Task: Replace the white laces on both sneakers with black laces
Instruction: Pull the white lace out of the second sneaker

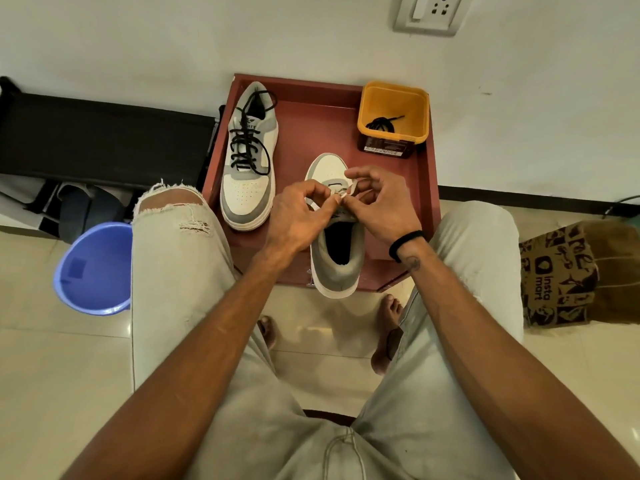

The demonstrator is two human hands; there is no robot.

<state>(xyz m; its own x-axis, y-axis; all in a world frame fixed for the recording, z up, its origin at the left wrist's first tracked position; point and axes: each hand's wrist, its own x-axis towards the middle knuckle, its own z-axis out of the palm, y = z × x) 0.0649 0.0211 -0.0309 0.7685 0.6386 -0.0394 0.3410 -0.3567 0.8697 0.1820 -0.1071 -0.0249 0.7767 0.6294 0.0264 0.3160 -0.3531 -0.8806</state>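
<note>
On the red table [398, 216], the far-left sneaker [248, 161] already wears black laces. Nearer, both the left hand [299, 216] and right hand [382, 202] pinch the soft, limp white lace [343, 192] over the second sneaker [337, 258]; best gripped near its stiff tip. A spare black lace [381, 124] waits in the yellow tub [393, 112], far right.

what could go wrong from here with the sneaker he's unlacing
1. That sneaker has its heel past the red table's near edge; tugging the white lace pinched by the left hand and right hand might drag it off.
2. The yellow tub holding the black lace sits close behind; a hand could bump it.
</note>
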